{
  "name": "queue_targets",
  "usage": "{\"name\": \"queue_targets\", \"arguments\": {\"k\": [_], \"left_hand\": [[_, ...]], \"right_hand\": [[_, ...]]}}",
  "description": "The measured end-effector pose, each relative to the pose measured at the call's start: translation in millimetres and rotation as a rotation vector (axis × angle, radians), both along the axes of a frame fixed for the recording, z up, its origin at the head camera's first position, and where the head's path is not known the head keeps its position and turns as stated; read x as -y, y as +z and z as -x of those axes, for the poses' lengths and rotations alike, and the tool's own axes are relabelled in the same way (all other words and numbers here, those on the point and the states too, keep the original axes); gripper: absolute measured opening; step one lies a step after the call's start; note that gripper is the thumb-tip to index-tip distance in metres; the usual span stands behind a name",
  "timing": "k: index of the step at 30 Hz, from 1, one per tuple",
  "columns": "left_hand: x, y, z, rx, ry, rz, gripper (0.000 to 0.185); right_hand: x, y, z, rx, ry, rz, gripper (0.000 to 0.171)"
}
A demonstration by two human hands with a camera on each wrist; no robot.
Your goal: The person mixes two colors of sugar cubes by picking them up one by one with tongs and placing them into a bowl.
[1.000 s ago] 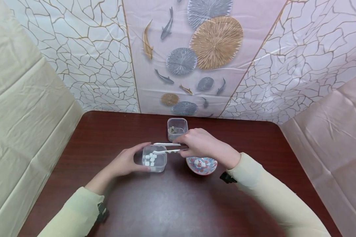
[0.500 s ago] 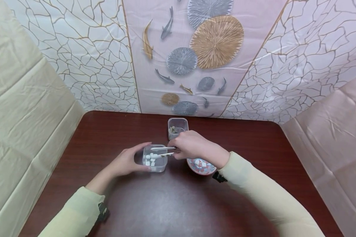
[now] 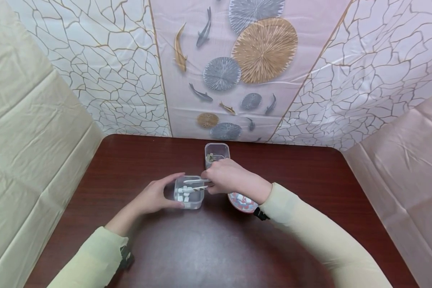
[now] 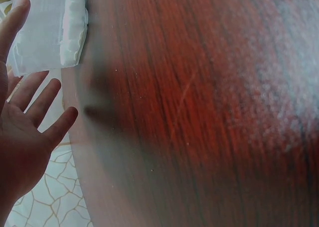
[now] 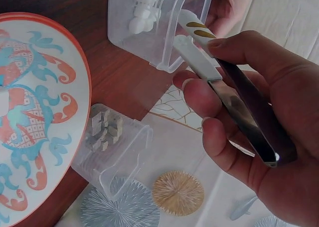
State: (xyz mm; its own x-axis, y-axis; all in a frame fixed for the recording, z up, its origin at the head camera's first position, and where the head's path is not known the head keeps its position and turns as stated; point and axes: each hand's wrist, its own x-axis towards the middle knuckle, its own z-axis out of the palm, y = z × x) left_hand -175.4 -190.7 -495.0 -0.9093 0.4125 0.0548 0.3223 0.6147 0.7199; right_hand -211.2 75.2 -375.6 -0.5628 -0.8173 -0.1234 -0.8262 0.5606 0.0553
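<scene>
**Tongs over the box of white cubes**

Head view shows the right hand [image 3: 225, 176] gripping white tongs [image 3: 196, 184], fingers and thumb closed around the handle. The tips reach left into a clear box [image 3: 188, 193] of white cubes [image 3: 183, 193], near the table's middle. The left hand [image 3: 155, 197] holds the box from its left side, thumb on the near side and fingers on the far side, probably so it does not slide while the tongs work inside. Whether the tips already pinch a cube, I cannot tell. A patterned bowl [image 3: 242, 202] sits just right of the box, partly under the right wrist. A second clear box [image 3: 217, 152] stands farther back on the table [image 3: 309, 180].
</scene>
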Motion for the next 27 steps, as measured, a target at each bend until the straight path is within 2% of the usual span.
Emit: {"name": "queue_targets", "arguments": {"k": [7, 14, 19, 27], "left_hand": [[0, 1.1, -0.1, 0.008, 0.006, 0.007, 0.097], [0, 0.8, -0.3, 0.011, -0.003, -0.003, 0.097], [1, 0.5, -0.3, -0.005, -0.009, -0.006, 0.097], [0, -0.7, -0.1, -0.021, -0.015, -0.004, 0.097]], "right_hand": [[4, 0.9, 1.2, 0.003, -0.004, -0.015, 0.012], [11, 1.8, 1.1, -0.014, -0.002, -0.067, 0.022], [18, 3.1, 0.3, -0.032, -0.013, -0.106, 0.023], [24, 3.2, -1.1, -0.074, -0.026, -0.151, 0.017]]}}
